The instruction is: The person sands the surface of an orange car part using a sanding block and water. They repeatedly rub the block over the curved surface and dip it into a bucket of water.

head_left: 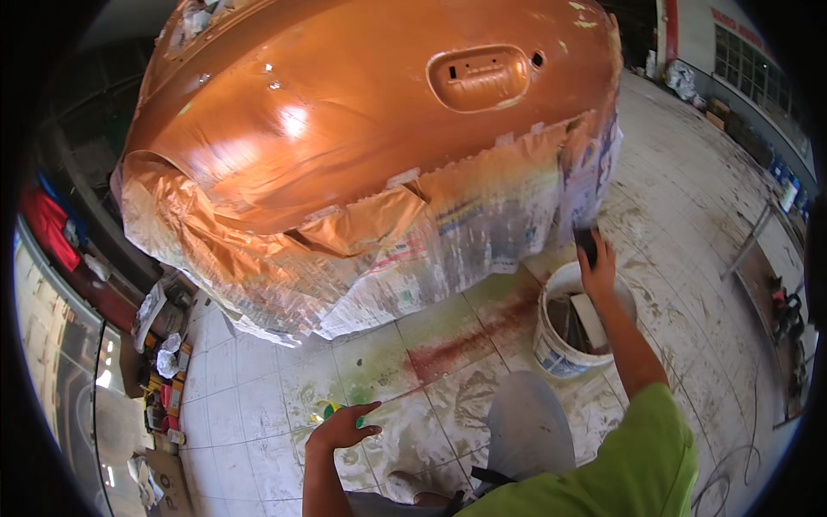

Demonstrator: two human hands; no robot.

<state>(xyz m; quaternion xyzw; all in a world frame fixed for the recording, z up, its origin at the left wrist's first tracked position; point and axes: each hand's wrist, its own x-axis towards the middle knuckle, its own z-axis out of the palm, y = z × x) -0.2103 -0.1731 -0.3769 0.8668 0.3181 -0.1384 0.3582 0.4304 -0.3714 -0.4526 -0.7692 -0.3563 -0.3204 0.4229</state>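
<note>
My right hand [601, 269] is closed around a small dark block [587, 246], its exact kind unclear. It hangs just above the far rim of a dirty white bucket [558, 358]. Inside the bucket stand a pale rectangular piece [588, 321] and darker bits. Low over the floor, my left hand [345, 427] is curled round a green and yellow object [331, 409], mostly hidden by the fingers. Ahead of me is a glossy orange vehicle body panel [362, 112] with a recessed oval. Paint-stained newspaper [431, 241] is taped along its lower edge.
Pale floor tiles [233, 405] carry green and red stains and wet grey smears. Boxes and bottles [168, 401] line the left side by a glass-fronted cabinet [108, 379]. At the right stands a metal bench [767, 302] with tools; a thin cable [732, 457] lies near it.
</note>
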